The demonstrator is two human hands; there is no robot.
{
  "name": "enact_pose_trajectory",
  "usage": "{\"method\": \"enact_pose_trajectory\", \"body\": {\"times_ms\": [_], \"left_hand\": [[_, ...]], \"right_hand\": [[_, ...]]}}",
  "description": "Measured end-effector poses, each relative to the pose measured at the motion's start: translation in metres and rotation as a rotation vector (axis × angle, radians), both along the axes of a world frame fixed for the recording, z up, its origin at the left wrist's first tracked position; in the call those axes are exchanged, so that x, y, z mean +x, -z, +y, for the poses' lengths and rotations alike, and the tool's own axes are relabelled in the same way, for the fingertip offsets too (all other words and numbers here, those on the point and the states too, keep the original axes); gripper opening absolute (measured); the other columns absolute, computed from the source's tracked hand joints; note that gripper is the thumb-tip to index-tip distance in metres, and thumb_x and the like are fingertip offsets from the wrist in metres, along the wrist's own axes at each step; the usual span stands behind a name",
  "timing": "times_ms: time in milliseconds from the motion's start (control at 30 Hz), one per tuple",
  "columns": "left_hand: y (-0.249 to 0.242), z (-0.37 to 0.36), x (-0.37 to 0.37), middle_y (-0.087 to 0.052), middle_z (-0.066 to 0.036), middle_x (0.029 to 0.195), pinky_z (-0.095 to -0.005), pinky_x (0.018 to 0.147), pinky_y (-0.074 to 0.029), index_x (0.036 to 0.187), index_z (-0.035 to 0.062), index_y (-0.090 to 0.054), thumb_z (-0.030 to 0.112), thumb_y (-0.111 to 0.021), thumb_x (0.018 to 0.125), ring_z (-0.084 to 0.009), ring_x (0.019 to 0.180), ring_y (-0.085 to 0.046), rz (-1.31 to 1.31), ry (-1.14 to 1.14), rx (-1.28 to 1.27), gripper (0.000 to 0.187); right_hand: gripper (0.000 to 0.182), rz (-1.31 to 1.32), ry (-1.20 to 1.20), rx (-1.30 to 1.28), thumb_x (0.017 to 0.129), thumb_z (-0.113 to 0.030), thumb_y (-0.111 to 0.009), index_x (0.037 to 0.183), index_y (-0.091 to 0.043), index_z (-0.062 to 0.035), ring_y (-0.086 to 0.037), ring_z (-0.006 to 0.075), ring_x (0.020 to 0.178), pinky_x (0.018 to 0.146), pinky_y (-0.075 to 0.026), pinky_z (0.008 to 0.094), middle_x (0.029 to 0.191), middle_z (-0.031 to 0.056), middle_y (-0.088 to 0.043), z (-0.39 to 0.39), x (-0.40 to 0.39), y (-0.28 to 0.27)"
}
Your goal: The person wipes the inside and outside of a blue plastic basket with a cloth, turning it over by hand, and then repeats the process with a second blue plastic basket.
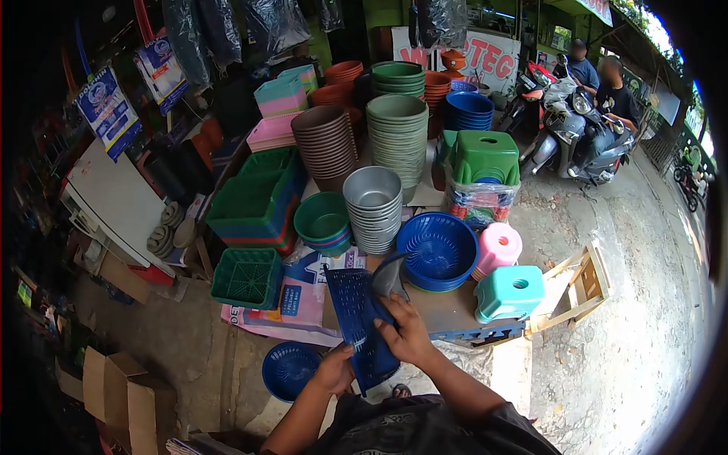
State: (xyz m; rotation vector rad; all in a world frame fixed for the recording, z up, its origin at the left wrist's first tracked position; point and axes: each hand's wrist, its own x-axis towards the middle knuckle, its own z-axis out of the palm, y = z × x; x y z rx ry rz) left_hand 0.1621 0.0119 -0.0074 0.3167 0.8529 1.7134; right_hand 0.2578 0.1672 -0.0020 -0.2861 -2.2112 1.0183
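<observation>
A dark blue perforated plastic basket [360, 330] is tilted on its side in front of my body, above the edge of the display table. My left hand [335, 371] is closed on its lower left rim. On the other side, my right hand [408, 334] is closed, with the thumb towards the basket. A grey, cloth-like piece [389, 277] sticks out beyond the right fingers, against the basket. The right palm is hidden. Close by on the table is a stack of round blue baskets [437, 250].
Silver buckets [373, 205], green basins [322, 220] and a green rectangular basket [246, 278] crowd the table. Pink [500, 244] and turquoise stools [509, 293] stand at right. A round blue basket [291, 371] and a cardboard box [125, 394] are below left. Two people sit by motorbikes [572, 125].
</observation>
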Motion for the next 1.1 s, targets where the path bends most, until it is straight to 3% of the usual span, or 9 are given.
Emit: {"method": "enact_pose_trajectory", "body": {"times_ms": [100,167,433,500,633,733,800,1000,1100], "left_hand": [[-0.013,0.019,-0.015,-0.054,-0.012,0.126,-0.0414,0.101,-0.041,0.133,0.004,-0.042,0.033,-0.044,0.094,-0.0269,0.115,-0.054,-0.073,-0.168,-0.029,0.049],[-0.028,0.021,-0.021,-0.057,-0.013,0.124,-0.0405,0.1,-0.042,0.132,0.0034,-0.044,0.035,-0.042,0.095,-0.0271,0.114,-0.055,-0.003,-0.167,-0.028,0.049],[-0.003,0.011,-0.018,-0.055,-0.013,0.126,-0.0398,0.101,-0.04,0.131,0.0019,-0.045,0.039,-0.046,0.093,-0.026,0.114,-0.054,-0.036,0.043,0.0,0.053],[-0.03,0.031,-0.017,-0.053,-0.017,0.128,-0.0408,0.099,-0.042,0.135,-0.0004,-0.04,0.051,-0.053,0.086,-0.03,0.115,-0.054,0.229,-0.237,-0.178,0.072],[-0.018,0.015,-0.023,-0.053,-0.017,0.127,-0.0387,0.096,-0.044,0.135,-0.0004,-0.04,0.053,-0.054,0.083,-0.0274,0.113,-0.056,0.064,-0.131,-0.197,0.075],[-0.011,0.008,-0.018,-0.054,-0.017,0.126,-0.0388,0.098,-0.044,0.135,0.0006,-0.04,0.047,-0.05,0.086,-0.0284,0.11,-0.057,-0.029,0.126,0.072,0.068],[-0.02,0.021,-0.016,-0.052,-0.016,0.128,-0.041,0.1,-0.042,0.137,0.0013,-0.037,0.045,-0.048,0.087,-0.0283,0.115,-0.054,-0.032,0.041,0.025,0.067],[-0.024,0.015,-0.024,-0.053,-0.015,0.128,-0.0452,0.103,-0.039,0.136,0.0035,-0.039,0.042,-0.048,0.091,-0.0295,0.118,-0.053,-0.117,0.012,0.003,0.06],[-0.011,0.003,-0.015,-0.055,-0.015,0.126,-0.0448,0.102,-0.041,0.132,0.0037,-0.044,0.038,-0.049,0.092,-0.0288,0.117,-0.053,-0.097,0.039,0.036,0.053]], "right_hand": [[0.044,-0.129,0.043,-0.131,0.08,-0.03,-0.064,0.119,-0.06,-0.009,-0.04,0.0362,0.128,0.105,-0.029,0.0542,0.118,0.0135,-0.054,-0.012,0.003,0.003],[0.046,-0.073,-0.205,0.324,0.08,-0.029,-0.064,0.121,-0.06,-0.0093,-0.042,0.0359,0.126,0.103,-0.03,0.0538,0.117,0.0135,-0.055,-0.046,0.022,-0.002],[0.046,-0.155,0.11,-0.038,0.081,-0.029,-0.063,0.118,-0.058,-0.0038,-0.047,0.0382,0.119,0.1,-0.034,0.051,0.116,0.0208,-0.056,0.012,-0.008,-0.004],[0.047,-0.119,0.047,0.111,0.082,-0.031,-0.062,0.119,-0.058,-0.004,-0.048,0.0382,0.119,0.099,-0.035,0.0506,0.116,0.0207,-0.057,-0.023,0.007,-0.009],[0.047,-0.078,-0.143,0.292,0.081,-0.031,-0.063,0.119,-0.058,-0.0031,-0.049,0.0386,0.117,0.1,-0.036,0.0491,0.115,0.0217,-0.057,-0.022,0.016,-0.014],[0.045,-0.055,0.043,0.107,0.081,-0.03,-0.064,0.118,-0.059,-0.0044,-0.046,0.0364,0.121,0.1,-0.035,0.0503,0.116,0.0175,-0.055,0.016,-0.003,0.005],[0.044,-0.177,0.035,-0.332,0.08,-0.028,-0.065,0.117,-0.059,-0.0041,-0.046,0.0367,0.121,0.1,-0.035,0.0507,0.117,0.0174,-0.054,0.028,-0.01,0.008],[0.046,0.028,-0.16,0.31,0.079,-0.026,-0.065,0.117,-0.058,-0.0008,-0.049,0.0422,0.114,0.099,-0.037,0.0481,0.116,0.0245,-0.056,-0.029,0.024,-0.028],[0.045,0.012,0.016,0.034,0.079,-0.026,-0.065,0.117,-0.059,-0.0021,-0.049,0.0422,0.115,0.098,-0.037,0.0477,0.116,0.022,-0.057,0.008,0.003,-0.008]]}}
